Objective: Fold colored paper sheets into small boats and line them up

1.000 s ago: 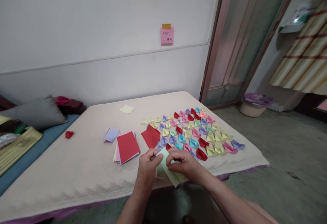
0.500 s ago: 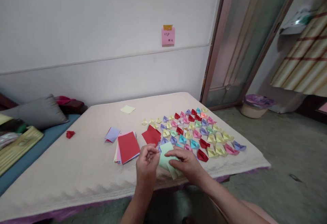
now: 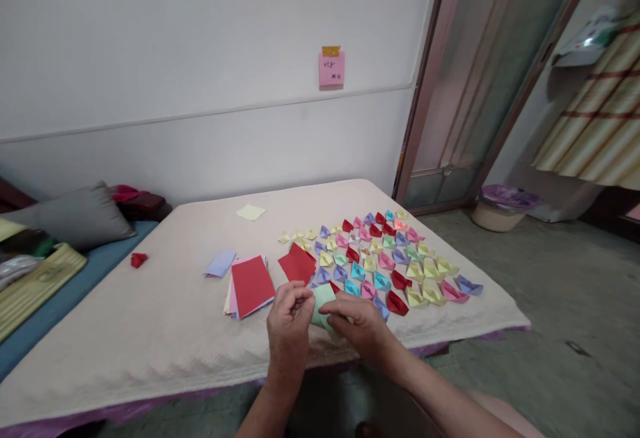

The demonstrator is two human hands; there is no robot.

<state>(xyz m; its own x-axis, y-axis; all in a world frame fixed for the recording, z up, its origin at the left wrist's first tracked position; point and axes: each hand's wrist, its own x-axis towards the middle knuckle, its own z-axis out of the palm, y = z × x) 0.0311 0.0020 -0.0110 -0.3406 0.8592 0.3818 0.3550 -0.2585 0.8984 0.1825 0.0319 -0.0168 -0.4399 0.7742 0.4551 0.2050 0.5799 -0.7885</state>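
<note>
Between my hands is a light green sheet of paper point(image 3: 323, 299), partly covered by the fingers. My left hand point(image 3: 290, 318) pinches its left edge with thumb and fingers. From the right, my right hand point(image 3: 357, 321) is closed on the same paper, thumb below and fingers on top. Just beyond lie a loose red paper point(image 3: 297, 265) and rows of small folded paper boats point(image 3: 380, 261) in red, yellow, blue, pink and green. To the left of my hands is a stack of coloured paper sheets point(image 3: 253, 285) with red on top.
A lilac paper point(image 3: 221, 264), a pale yellow sheet point(image 3: 251, 212) and a crumpled red piece point(image 3: 139, 260) lie on the cream-covered surface point(image 3: 150, 331). A pink note point(image 3: 331, 70) hangs on the wall. A lined bin point(image 3: 503, 208) stands on the floor at right.
The green paper shows less of itself now, drawn closer between my hands. My right hand has shifted slightly left, nearer the left hand.
</note>
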